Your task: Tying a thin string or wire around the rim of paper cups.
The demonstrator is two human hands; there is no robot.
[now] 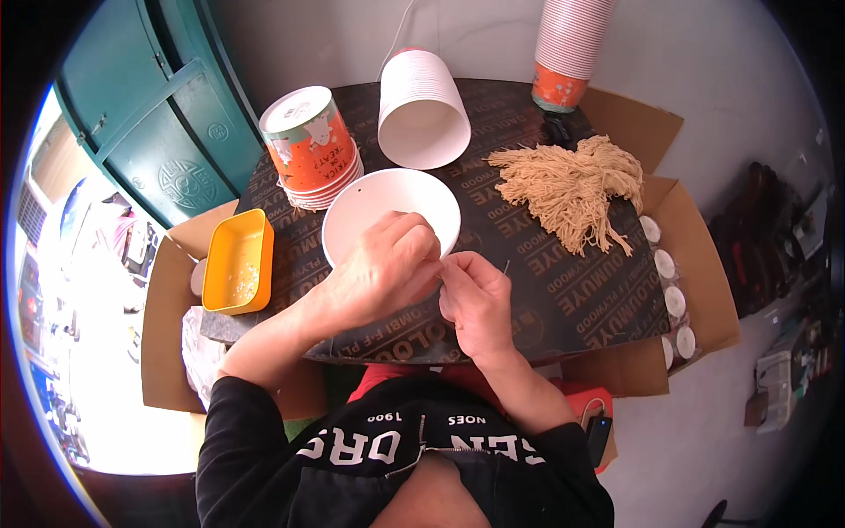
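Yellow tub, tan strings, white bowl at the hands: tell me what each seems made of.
Yellow tub: probably plastic, smooth, evenly coloured, with rounded corners.
Tan strings: likely cotton or similar fibre, matt, judging by the limp, loose strands.
White bowl: perhaps coated paper, smooth and pale with a thin rim, though plastic is possible.

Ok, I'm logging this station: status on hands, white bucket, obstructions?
Left hand, right hand pinching close together; any held item unclear. White bucket beyond, partly hidden by left hand. Tan string bundle off right, not blocking.

White lettering marks the black top, brown lettering the tabletop, dark lettering the orange tub.
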